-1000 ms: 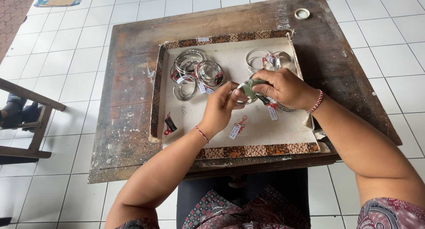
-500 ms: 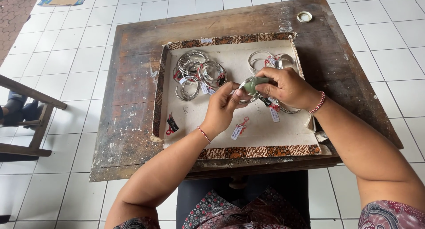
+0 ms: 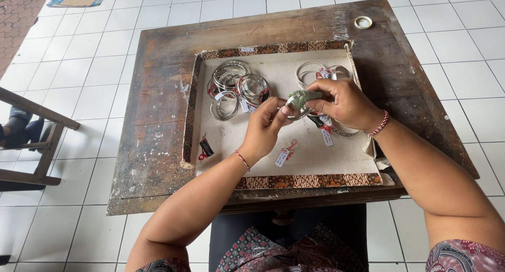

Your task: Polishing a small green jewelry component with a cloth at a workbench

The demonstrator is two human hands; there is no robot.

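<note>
Left hand grip pinching a silver bangle, right hand grip closed on a green cloth over it — bangle pile left of both, tray beneath, on wooden counter

Small white ring (table's far corner)
</note>
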